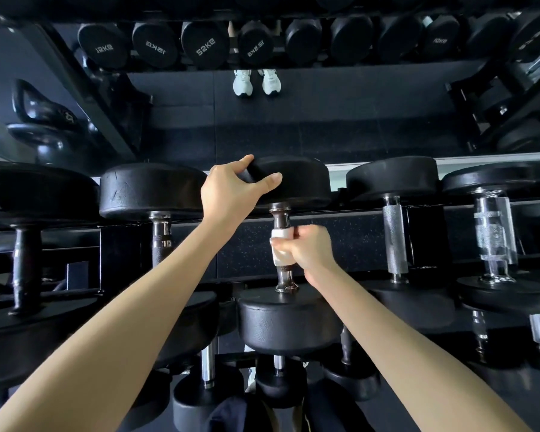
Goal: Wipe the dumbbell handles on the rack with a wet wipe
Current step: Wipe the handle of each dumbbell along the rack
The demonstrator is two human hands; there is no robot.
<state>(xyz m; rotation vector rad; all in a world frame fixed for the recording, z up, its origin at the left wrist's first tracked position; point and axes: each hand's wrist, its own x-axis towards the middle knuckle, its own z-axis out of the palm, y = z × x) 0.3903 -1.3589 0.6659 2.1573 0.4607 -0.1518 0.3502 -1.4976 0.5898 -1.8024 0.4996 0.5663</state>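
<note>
Dark speckled floor (340, 244); seemingly a mirror (325, 120) behind.

Black dumbbell heads (289, 179), white wipe (279, 247), dark handle (280, 213), knurled silver handle (394, 235) beside it

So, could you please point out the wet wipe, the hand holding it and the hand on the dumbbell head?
wet wipe (277, 233): head view, on its upper white band.
right hand (310, 248): head view, middle of the fist.
left hand (228, 191): head view, back of the hand.

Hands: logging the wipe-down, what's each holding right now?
Left hand: grips the far dumbbell head.
Right hand: grips the wet wipe around the handle.
</note>
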